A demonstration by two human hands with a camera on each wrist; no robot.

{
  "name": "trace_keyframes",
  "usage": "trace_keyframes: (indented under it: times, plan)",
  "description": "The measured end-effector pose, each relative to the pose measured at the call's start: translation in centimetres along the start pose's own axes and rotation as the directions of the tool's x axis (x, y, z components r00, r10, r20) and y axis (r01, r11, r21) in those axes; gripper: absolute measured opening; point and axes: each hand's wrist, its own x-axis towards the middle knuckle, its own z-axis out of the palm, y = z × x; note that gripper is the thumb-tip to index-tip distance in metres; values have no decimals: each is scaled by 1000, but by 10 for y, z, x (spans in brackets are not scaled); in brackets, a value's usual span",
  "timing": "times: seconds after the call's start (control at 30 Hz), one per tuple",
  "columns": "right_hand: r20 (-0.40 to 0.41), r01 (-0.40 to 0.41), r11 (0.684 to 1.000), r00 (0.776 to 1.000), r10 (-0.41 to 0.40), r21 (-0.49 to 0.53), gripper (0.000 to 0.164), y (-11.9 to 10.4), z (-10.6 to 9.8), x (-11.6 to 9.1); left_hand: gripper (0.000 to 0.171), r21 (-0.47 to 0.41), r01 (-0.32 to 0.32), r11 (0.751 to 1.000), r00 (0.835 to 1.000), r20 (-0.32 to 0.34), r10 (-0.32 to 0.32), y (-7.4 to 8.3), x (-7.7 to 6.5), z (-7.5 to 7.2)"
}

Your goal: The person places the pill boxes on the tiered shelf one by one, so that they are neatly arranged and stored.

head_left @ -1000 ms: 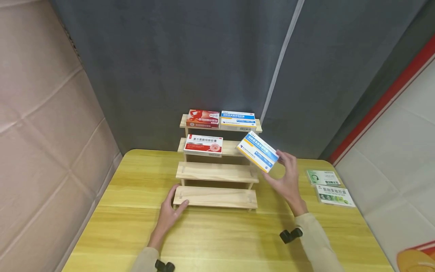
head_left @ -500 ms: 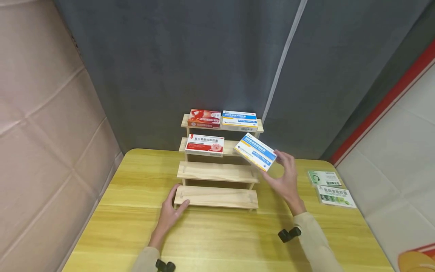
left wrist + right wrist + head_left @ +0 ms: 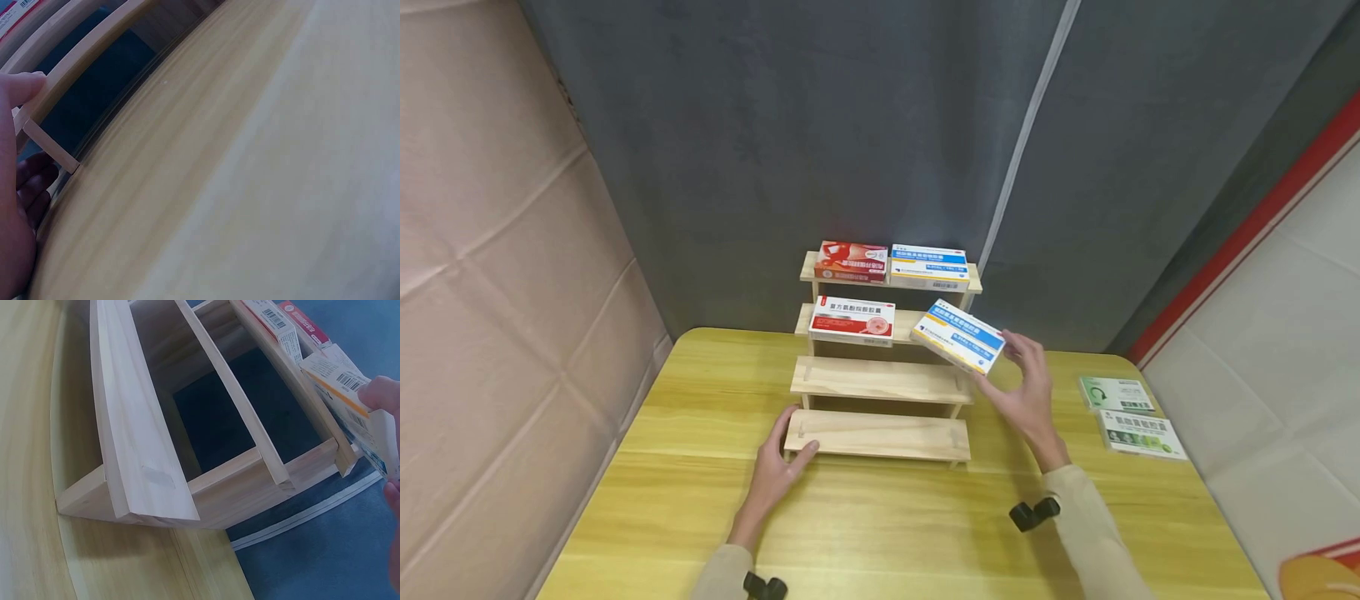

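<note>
My right hand (image 3: 1028,402) pinches a blue-and-white medicine box (image 3: 958,337) by its right end, thumb below and fingers above. The box slants over the right part of the second tier from the top; in the right wrist view its far end (image 3: 334,378) is at that tier's edge, though contact cannot be told. At the lower left, my left hand (image 3: 775,467) grips the end of the lowest tier of the wooden step stand (image 3: 880,435). Its thumb (image 3: 28,86) lies on the board, with the other fingers down beside the leg.
A red medicine box (image 3: 852,261) and a second blue-and-white box (image 3: 928,267) sit on the top tier. A white-and-red box (image 3: 852,321) occupies the second tier's left side. Two green-and-white boxes (image 3: 1116,393) lie on the table (image 3: 865,533) at right. A grey curtain (image 3: 812,125) hangs behind.
My right hand has moved slightly left and down with the medicine box, bringing it closer to the second tier, and the box lies flatter. The left hand stays on the stand.
</note>
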Motion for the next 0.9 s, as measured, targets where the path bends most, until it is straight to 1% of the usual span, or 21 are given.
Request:
trace_keyframes:
  times: [0.17,0.23,0.4,0.5,0.73,0.9]
  plan:
    - [15,-64,997,998,64,34,73,-4,2,2,74,2,3,1000,1000,4,-3,0,0,0]
    - [23,-90,994,996,89,54,73,-4,3,2,74,-4,-2,1000,1000,-3,2,-7,1,2]
    - [36,-133,987,991,130,87,73,-2,4,2,75,-6,-24,1000,999,-32,24,-33,4,8]
    - [50,-145,985,989,140,98,72,0,5,2,75,-1,-24,1000,999,-33,24,-41,5,9]
    - [82,-186,975,981,177,125,70,2,6,3,75,-28,-22,999,1000,-18,21,-40,4,7]
    - [102,-214,963,975,199,164,68,5,7,5,75,-20,-19,1000,1000,-19,18,-40,4,7]
